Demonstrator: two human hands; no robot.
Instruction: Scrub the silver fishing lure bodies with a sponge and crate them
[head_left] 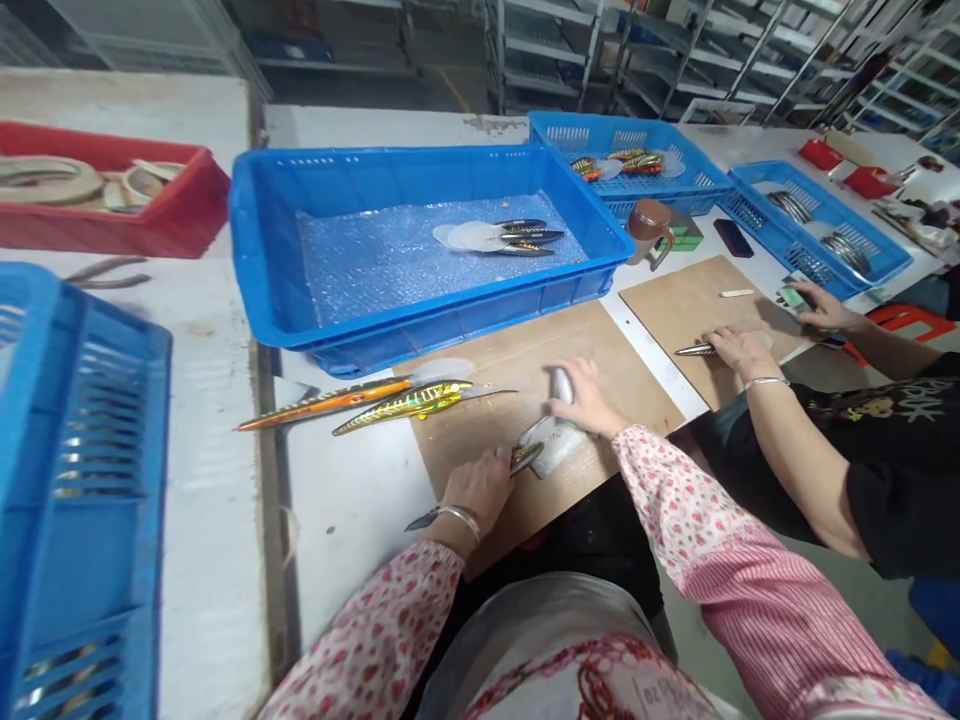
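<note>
My left hand [478,492] is closed around a dark, fish-shaped fishing lure [528,457], whose pointed other end shows beside the wrist. My right hand [589,400] grips a rounded grey-white object [561,386]; its exact kind is unclear. Under the lure's front, a crumpled clear plastic piece [559,450] lies on the brown board [465,430]. Left of my hands rest an orange fishing lure [322,402] and a gold striped fishing lure [405,405], with clear plastic lips.
A blue crate [442,325] behind the board holds several dark lures on bubble wrap. At left stand a red bin [172,225] and a blue slatted crate [112,400]. To the right, a co-worker's hands [739,350] work at another board [675,310]. A brown mug [649,225] stands behind.
</note>
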